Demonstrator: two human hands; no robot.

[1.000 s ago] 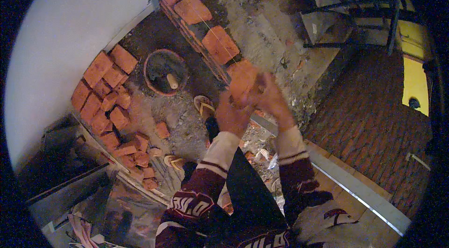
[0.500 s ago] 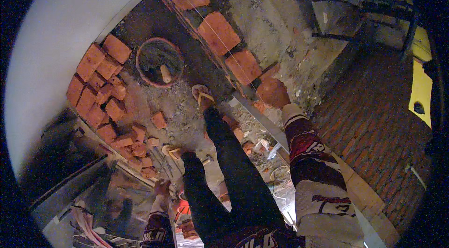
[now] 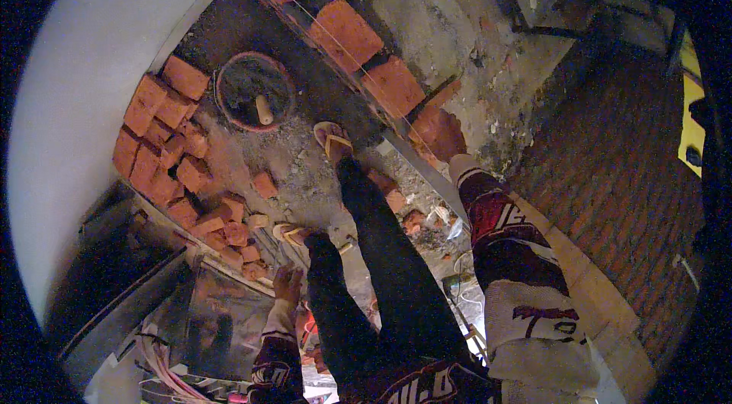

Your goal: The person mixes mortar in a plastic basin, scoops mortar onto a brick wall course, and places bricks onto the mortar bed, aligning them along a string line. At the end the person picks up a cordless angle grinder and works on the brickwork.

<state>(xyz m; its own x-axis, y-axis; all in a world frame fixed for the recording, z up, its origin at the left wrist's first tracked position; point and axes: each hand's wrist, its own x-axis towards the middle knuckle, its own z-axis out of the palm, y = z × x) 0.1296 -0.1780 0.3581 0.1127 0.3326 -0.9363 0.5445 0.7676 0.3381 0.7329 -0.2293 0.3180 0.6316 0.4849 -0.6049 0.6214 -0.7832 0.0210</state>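
My right hand [image 3: 442,134] is at the near end of a row of red bricks laid along a taut string. Its fingers are closed round a brick [image 3: 440,97], of which only a narrow edge shows past the hand. The adjacent laid brick [image 3: 393,87] lies just beyond it, with another laid brick [image 3: 346,35] farther along the row. Low on the left, my left hand [image 3: 287,283] hangs beside my leg, its fingers apart and nothing in it.
A round pan [image 3: 221,103] of dark mortar, with a wooden-handled tool [image 3: 264,109] in it, sits on the ground left of the row. Stacked bricks [image 3: 145,104] line the white wall [image 3: 84,99]. Broken brick pieces [image 3: 221,225] lie below them. Metal-framed furniture [image 3: 595,8] stands far right.
My left hand has risen and moved a little to the right, its fingers now spread. My right hand stays at the row's end, and the view has shifted slightly.
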